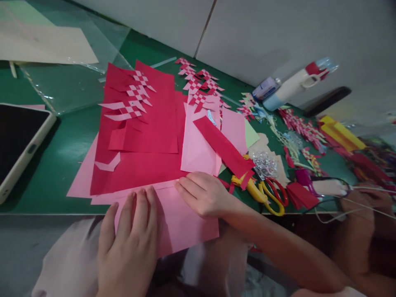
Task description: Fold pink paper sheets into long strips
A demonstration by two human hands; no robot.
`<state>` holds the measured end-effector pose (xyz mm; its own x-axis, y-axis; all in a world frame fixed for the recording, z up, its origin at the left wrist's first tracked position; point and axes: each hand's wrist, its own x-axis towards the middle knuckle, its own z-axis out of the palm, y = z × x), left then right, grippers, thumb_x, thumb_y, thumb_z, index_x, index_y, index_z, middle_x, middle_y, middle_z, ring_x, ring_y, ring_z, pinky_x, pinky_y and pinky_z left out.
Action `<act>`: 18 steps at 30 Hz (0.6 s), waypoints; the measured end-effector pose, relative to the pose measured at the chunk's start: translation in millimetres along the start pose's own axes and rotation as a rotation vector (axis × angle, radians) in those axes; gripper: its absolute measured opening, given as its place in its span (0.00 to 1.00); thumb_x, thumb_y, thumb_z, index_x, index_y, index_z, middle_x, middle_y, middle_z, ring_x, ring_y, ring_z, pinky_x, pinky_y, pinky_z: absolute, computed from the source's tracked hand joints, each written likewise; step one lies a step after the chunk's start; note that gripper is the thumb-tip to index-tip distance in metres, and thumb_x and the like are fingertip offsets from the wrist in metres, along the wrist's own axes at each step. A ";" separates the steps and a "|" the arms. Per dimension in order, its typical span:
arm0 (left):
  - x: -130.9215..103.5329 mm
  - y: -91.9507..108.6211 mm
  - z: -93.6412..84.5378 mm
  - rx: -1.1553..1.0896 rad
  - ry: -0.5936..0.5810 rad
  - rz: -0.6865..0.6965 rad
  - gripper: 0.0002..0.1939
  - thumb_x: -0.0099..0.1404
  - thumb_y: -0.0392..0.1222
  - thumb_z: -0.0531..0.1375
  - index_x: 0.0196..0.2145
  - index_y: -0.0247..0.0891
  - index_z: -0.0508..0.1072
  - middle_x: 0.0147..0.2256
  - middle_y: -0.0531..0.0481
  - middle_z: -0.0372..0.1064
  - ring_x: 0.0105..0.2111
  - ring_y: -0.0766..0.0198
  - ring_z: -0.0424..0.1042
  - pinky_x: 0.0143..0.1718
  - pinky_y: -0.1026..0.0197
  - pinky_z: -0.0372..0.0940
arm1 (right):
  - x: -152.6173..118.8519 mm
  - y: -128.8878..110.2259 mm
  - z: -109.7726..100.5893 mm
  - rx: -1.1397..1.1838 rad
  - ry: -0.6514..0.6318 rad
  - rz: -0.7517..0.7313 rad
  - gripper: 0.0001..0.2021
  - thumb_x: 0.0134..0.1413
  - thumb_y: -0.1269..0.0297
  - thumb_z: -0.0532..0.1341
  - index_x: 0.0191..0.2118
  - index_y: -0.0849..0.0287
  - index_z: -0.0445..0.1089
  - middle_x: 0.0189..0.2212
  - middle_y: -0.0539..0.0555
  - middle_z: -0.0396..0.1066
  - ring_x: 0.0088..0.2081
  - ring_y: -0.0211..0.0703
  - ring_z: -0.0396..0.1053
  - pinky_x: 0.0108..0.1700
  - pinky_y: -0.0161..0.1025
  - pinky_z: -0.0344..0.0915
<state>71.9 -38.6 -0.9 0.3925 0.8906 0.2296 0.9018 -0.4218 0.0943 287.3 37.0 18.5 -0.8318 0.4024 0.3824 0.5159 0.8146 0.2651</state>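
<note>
A pink paper sheet [188, 225] lies at the table's front edge and hangs partly over it, with a narrow fold along its top. My left hand [131, 235] rests flat on the sheet's left part, fingers spread and pointing away from me. My right hand [204, 194] is closed at the right end of the fold, fingertips pressed together on the paper; its thumb is hidden. Just beyond are large red paper sheets [139, 165], bearing several woven pink-and-white paper fish [136, 93]. Pink paper pieces [199, 140] and a folded red strip [222, 146] lie right of them.
A phone [23, 144] is at the left, near a clear plastic sleeve [77, 82]. Yellow-handled scissors [258, 192] and red-handled scissors [278, 189] lie at the right by a bag of small metal parts [264, 165]. A bottle [293, 86] stands behind. Another person's hands [365, 206] are at far right.
</note>
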 end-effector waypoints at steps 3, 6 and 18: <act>3.0 3.5 -4.7 0.048 -0.022 0.010 0.35 0.68 0.33 0.52 0.69 0.30 0.43 0.57 0.27 0.65 0.58 0.39 0.64 0.60 0.35 0.54 | -0.3 -1.5 0.5 -0.001 0.004 0.014 0.06 0.59 0.76 0.58 0.35 0.65 0.74 0.33 0.56 0.73 0.35 0.41 0.66 0.37 0.40 0.65; 6.2 5.2 -7.7 0.084 -0.009 0.026 0.34 0.67 0.34 0.54 0.68 0.31 0.47 0.54 0.29 0.67 0.55 0.40 0.67 0.60 0.34 0.55 | 0.0 -2.5 1.2 0.003 0.012 0.030 0.06 0.58 0.76 0.59 0.34 0.65 0.74 0.33 0.56 0.73 0.34 0.41 0.65 0.36 0.40 0.65; 19.2 10.1 -0.7 0.098 0.087 -0.055 0.33 0.65 0.39 0.58 0.66 0.48 0.55 0.46 0.40 0.71 0.46 0.49 0.70 0.58 0.31 0.54 | 3.3 -3.7 3.7 0.108 -0.062 0.134 0.09 0.62 0.75 0.54 0.36 0.66 0.73 0.30 0.56 0.70 0.34 0.41 0.62 0.36 0.40 0.64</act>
<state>88.4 -25.9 5.1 0.3288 0.8921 0.3100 0.9365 -0.3504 0.0151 281.9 36.9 15.6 -0.7699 0.5324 0.3519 0.6006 0.7909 0.1175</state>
